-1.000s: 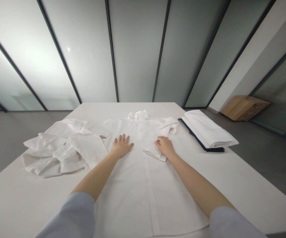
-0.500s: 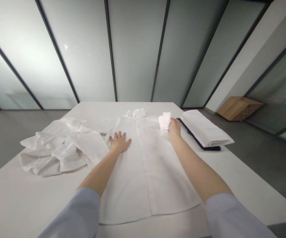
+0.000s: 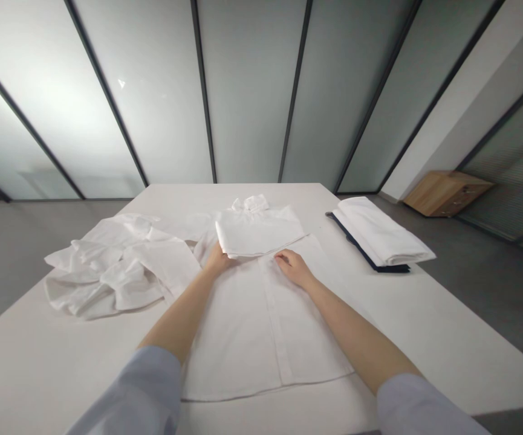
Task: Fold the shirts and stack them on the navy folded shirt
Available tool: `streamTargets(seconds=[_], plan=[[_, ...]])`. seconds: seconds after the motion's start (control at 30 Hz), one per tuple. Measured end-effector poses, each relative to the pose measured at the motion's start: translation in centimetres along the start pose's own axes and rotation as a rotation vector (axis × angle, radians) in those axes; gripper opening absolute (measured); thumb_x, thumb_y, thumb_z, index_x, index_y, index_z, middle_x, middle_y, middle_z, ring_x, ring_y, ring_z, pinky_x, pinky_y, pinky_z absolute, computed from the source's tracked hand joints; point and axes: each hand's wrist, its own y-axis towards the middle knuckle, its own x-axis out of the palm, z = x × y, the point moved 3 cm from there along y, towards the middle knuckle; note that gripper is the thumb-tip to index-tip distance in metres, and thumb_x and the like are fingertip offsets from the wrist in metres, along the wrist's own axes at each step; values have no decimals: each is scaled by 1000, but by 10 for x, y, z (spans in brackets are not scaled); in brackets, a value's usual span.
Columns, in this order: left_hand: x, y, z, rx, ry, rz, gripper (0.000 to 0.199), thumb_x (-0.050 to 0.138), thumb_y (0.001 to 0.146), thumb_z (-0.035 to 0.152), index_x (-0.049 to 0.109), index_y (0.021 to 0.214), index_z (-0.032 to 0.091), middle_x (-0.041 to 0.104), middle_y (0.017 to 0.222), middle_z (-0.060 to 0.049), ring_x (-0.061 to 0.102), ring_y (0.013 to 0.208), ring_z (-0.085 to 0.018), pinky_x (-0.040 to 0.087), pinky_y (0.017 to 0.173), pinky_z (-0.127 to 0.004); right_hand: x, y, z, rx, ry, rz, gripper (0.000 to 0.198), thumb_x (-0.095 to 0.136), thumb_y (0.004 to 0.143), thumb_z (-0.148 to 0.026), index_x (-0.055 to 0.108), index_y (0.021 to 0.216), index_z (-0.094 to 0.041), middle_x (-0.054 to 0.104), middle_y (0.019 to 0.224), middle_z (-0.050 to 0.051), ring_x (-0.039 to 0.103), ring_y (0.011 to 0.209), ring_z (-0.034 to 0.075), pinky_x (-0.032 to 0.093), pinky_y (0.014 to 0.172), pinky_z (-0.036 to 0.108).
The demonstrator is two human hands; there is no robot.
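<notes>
A white shirt [image 3: 238,338] lies spread on the table with its buttoned-looking strip running down the middle. Its collar [image 3: 252,203] is at the far end. Across the upper part a sleeve [image 3: 261,232] is folded over to the left, its near edge slightly raised. My left hand [image 3: 218,262] is at the sleeve's left end, closed on the cloth, with fingers partly hidden beneath it. Close to the sleeve's near edge, my right hand [image 3: 294,268] has its fingertips pinched together on the fabric.
A crumpled heap of white cloth [image 3: 116,272] lies to the left on the white table [image 3: 433,338]. To the right, a folded white garment [image 3: 381,232] rests on a dark flat board [image 3: 356,251]. A wooden cabinet [image 3: 442,190] stands on the floor beyond, near frosted glass panels [image 3: 247,90].
My right hand has moved from the shirt's right side toward the middle, bringing the sleeve across to the left. My left hand has gone from lying flat to gripping the sleeve's end.
</notes>
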Motion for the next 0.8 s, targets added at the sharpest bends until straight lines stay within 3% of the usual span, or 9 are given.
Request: streamTargets(seconds=[0.1, 0.2, 0.3, 0.47, 0.63, 0.73, 0.8], plan=[[-2, 2, 1, -104, -305, 22, 65, 55, 80, 44, 41, 141, 27, 44, 147, -6, 44, 131, -28, 42, 103, -44, -1, 2, 1, 55, 24, -4, 16, 51, 83, -22, 67, 82, -20, 70, 87, 5, 61, 82, 19, 46, 77, 31], [0, 0, -1, -309, -416, 14, 79, 54, 84, 47, 14, 150, 34, 23, 158, -7, 37, 137, -27, 46, 98, -43, -2, 4, -2, 65, 12, -19, 15, 53, 81, -21, 68, 80, -20, 70, 86, 5, 61, 83, 19, 45, 79, 31], [3, -2, -1, -391, -389, -18, 84, 54, 86, 45, 2, 152, 32, 26, 156, -12, 46, 130, -25, 51, 89, -37, -2, 3, -4, 67, 2, -17, 15, 53, 81, -19, 69, 80, -20, 70, 86, 5, 61, 84, 19, 45, 79, 31], [1, 2, -4, -374, -253, 2, 70, 45, 88, 28, 16, 151, 27, 49, 140, -12, 63, 101, -16, 54, 77, -29, -3, 2, -4, 83, -17, -27, 15, 54, 81, -19, 69, 81, -21, 70, 87, 5, 61, 86, 19, 46, 79, 31], [-2, 0, -2, -303, -217, -47, 72, 46, 75, 14, 35, 146, 24, 56, 132, -10, 64, 83, -13, 54, 73, -29, -3, 3, -4, 78, -26, -25, 15, 54, 82, -19, 69, 82, -20, 70, 88, 5, 61, 85, 19, 45, 79, 29], [2, -4, 6, -213, -41, -166, 68, 46, 74, 14, 42, 142, 20, 58, 131, -10, 65, 88, -16, 54, 78, -32, -3, 3, -4, 71, -27, -26, 15, 54, 82, -18, 69, 83, -19, 70, 88, 6, 61, 84, 18, 45, 78, 29], [7, -7, 13, -92, 146, -236, 68, 48, 72, 12, 47, 139, 19, 51, 140, -10, 61, 105, -20, 50, 90, -35, -3, 3, -4, 63, -27, -26, 15, 54, 81, -18, 69, 82, -18, 69, 87, 6, 61, 83, 19, 45, 77, 29]])
